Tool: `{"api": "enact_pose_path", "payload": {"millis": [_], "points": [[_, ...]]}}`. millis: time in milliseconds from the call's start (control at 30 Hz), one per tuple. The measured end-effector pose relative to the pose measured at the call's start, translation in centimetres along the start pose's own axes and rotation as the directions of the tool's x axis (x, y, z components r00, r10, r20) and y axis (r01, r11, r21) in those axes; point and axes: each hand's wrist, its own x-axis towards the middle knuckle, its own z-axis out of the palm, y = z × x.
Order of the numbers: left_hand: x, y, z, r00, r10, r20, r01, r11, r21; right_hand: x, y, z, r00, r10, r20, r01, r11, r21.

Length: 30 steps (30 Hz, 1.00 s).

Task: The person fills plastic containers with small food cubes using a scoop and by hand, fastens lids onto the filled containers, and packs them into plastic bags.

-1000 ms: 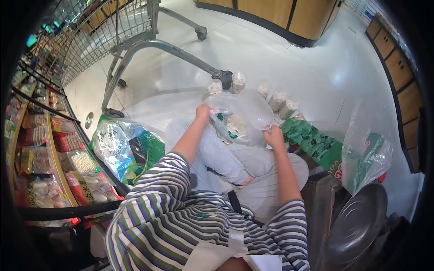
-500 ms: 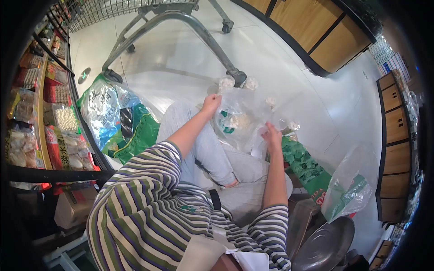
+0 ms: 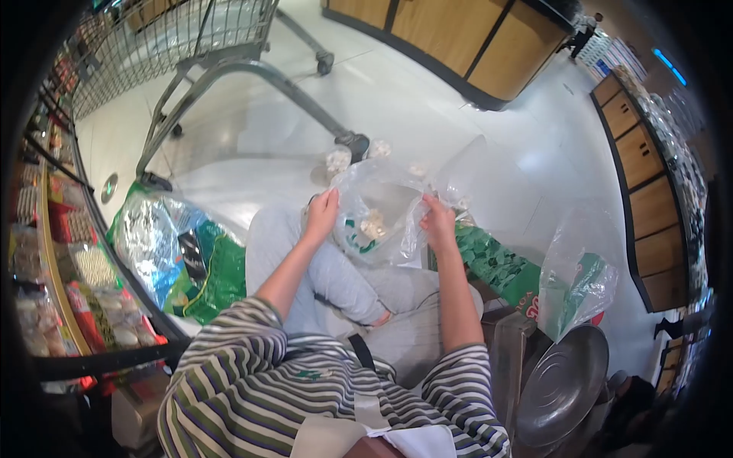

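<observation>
Looks like thin, clear, crinkled plastic in the bag [image 3: 398, 246], with glossy printed film on the sack [image 3: 145, 243]. Shows dull grey metal on the cart [image 3: 229, 67], smooth shiny metal on the disc [image 3: 563, 383], matt cloth in shirt [image 3: 237, 370] and trousers [image 3: 279, 248], wood grain on the cabinet [image 3: 447, 38], and smooth, polished gloss across the floor [image 3: 527, 191].

Pale shiny floor [image 3: 550, 145] down here, shopping cart [image 3: 229, 70] standing on its wheels, white-topped tubs [image 3: 338, 160] by one wheel, plump green-and-clear bag [image 3: 217, 286] slumped at left
</observation>
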Motion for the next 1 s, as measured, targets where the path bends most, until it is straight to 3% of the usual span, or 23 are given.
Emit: {"api": "enact_pose_path", "payload": {"millis": [67, 133, 200, 267, 333, 367, 433, 467, 500, 533, 567, 633, 667, 700, 767, 933, 1000], "points": [[-0.6, 0.6, -0.2, 0.997, -0.034, 0.068, 0.026, 0.993, 0.117, -0.8, -0.1, 0.6, 1.000, -0.012, 0.016, 0.010, 0.990, 0.140], [-1.2, 0.1, 0.2, 0.987, -0.035, 0.157, 0.016, 0.993, 0.120, -0.4, 0.6, -0.2, 0.998, -0.010, -0.058, -0.004, 0.973, -0.230], [-1.6, 2.0, 0.1, 0.978, 0.034, 0.203, -0.068, 0.984, 0.162, -0.3, 1.5, -0.7, 0.992, -0.093, -0.084, 0.071, 0.969, -0.237], [-2.4, 3.2, 0.1, 0.984, -0.008, 0.177, -0.052, 0.941, 0.334, -1.0, 1.7, -1.0, 0.982, -0.160, -0.096, 0.137, 0.967, -0.213], [-3.4, 4.8, 0.6, 0.957, 0.282, 0.066, -0.280, 0.842, 0.460, -2.2, 1.2, -2.0, 0.975, -0.206, -0.083, 0.159, 0.908, -0.388], [-3.7, 6.3, 0.6, 0.949, 0.301, 0.090, -0.309, 0.845, 0.436, -2.2, 1.9, -2.6, 0.966, -0.230, -0.114, 0.170, 0.906, -0.388], [-3.7, 8.4, 0.4, 0.873, 0.326, 0.363, -0.488, 0.608, 0.626, -2.2, 2.6, -3.0, 0.757, -0.648, 0.085, 0.525, 0.525, -0.669], [-3.6, 7.3, 0.7, 0.854, 0.350, 0.386, -0.520, 0.609, 0.599, -3.1, 2.2, -3.3, 0.836, -0.538, 0.107, 0.452, 0.565, -0.690], [-3.3, 5.4, 1.0, 0.821, 0.361, 0.442, -0.570, 0.517, 0.639, -5.4, 0.3, -2.5, 0.902, -0.416, 0.119, 0.370, 0.597, -0.712], [-3.2, 3.8, 1.1, 0.783, 0.367, 0.503, -0.622, 0.418, 0.662, -6.6, -0.4, -2.0, 0.930, -0.330, 0.164, 0.324, 0.521, -0.790], [-2.7, 3.1, 1.3, 0.797, 0.316, 0.514, -0.603, 0.426, 0.674, -7.3, -0.6, -2.0, 0.955, -0.239, 0.177, 0.268, 0.438, -0.858], [-1.3, 0.7, 1.6, 0.779, 0.304, 0.549, -0.626, 0.423, 0.655, -8.1, 1.4, -2.3, 0.902, -0.354, 0.248, 0.376, 0.360, -0.854], [-0.3, -0.1, 1.7, 0.798, 0.151, 0.583, -0.587, 0.411, 0.697, -8.5, 2.5, -2.5, 0.880, -0.421, 0.219, 0.379, 0.343, -0.860], [0.1, -0.6, 1.8, 0.807, 0.203, 0.555, -0.585, 0.406, 0.702, -8.8, 3.2, -2.7, 0.853, -0.482, 0.200, 0.384, 0.321, -0.865], [0.3, 0.4, 1.9, 0.836, 0.252, 0.488, -0.549, 0.416, 0.725, -9.4, 2.2, -2.6, 0.989, -0.111, 0.100, 0.130, 0.300, -0.945], [-0.3, 3.0, 0.7, 0.831, 0.375, 0.412, -0.556, 0.509, 0.657, -10.3, 3.8, -2.9, 0.985, -0.154, 0.073, 0.131, 0.411, -0.902], [-0.9, 3.5, 0.6, 0.770, 0.528, 0.358, -0.620, 0.489, 0.614, -9.5, 4.8, -3.3, 0.982, -0.170, 0.083, 0.152, 0.444, -0.883]]}}
